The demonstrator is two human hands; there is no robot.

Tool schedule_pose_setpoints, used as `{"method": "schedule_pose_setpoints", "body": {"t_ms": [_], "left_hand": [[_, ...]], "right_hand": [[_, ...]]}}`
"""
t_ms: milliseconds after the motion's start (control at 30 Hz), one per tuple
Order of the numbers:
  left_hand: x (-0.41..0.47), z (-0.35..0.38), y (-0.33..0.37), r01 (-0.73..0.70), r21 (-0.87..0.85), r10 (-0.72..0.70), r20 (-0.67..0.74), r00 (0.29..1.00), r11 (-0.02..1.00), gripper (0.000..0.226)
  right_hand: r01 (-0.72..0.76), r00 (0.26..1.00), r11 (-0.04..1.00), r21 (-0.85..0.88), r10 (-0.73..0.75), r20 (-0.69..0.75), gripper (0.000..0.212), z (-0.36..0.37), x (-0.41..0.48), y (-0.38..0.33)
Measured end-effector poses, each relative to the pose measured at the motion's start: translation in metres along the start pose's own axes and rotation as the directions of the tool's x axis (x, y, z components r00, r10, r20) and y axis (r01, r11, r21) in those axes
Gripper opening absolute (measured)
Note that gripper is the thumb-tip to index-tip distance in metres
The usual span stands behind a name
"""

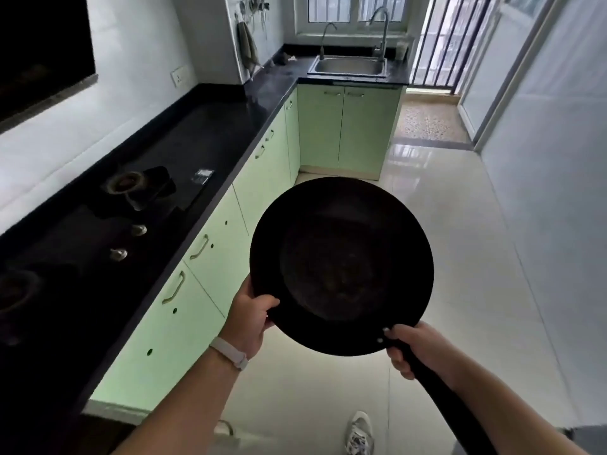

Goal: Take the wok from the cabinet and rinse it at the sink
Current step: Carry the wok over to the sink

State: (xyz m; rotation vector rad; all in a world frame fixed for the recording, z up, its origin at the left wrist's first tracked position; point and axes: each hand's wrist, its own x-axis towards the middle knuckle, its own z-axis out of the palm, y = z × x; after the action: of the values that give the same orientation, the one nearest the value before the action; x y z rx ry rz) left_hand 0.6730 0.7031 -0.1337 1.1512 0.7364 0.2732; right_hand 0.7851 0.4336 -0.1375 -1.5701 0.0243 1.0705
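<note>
**Wok out and carried in two hands, sink at the far end of the kitchen**

The wok (341, 267) is in the air above the tiled floor (460, 257), just beside the run of green cabinet doors (210, 251) and touching none of them. It is dark and round, and it is tipped so its hollow faces the camera. The bowl looks dry, with nothing in it.

The right hand (415, 351) is wrapped round the long black handle (437, 382) close to the rivets. That is probably where the weight is easiest to steer. The left hand (251, 315) pinches the near-left rim, with the thumb over the inner edge and the fingers hidden beneath. This second grip likely stops a wide, heavy pan from swinging on its handle. A pale wristband (230, 353) sits on the left wrist.

All the cabinet doors in view are closed. The black countertop (210, 133) runs along the left and carries a gas hob (98, 224).

The steel sink (348, 65) is set in the counter under the window, well apart from the wok, with a tall faucet (381, 31) over its right side. No water can be seen running.

Taking the wok out appears done, while the walk to the basin and the rinse remain. The wok looks wide compared with the basin, so it may need tilting under the spout
</note>
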Motion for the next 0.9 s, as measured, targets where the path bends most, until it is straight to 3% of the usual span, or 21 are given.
{"method": "schedule_pose_setpoints", "body": {"t_ms": [433, 767, 900], "left_hand": [[0.116, 0.172, 0.039, -0.012, 0.048, 0.006, 0.121, 0.993, 0.999, 0.058], [0.236, 0.229, 0.058, -0.003, 0.022, -0.002, 0.25, 0.968, 1.0, 0.071], [0.314, 0.241, 0.083, 0.001, 0.016, -0.005, 0.263, 0.965, 1.0, 0.064]], "right_hand": [[0.038, 0.995, 0.992, 0.119, -0.027, -0.096, 0.023, -0.147, 0.052, -0.081], [-0.12, 0.981, 0.96, 0.254, 0.154, -0.117, 0.02, -0.197, 0.134, -0.147], [-0.157, 0.975, 0.956, 0.248, 0.19, -0.114, 0.018, -0.2, 0.199, -0.198]]}}
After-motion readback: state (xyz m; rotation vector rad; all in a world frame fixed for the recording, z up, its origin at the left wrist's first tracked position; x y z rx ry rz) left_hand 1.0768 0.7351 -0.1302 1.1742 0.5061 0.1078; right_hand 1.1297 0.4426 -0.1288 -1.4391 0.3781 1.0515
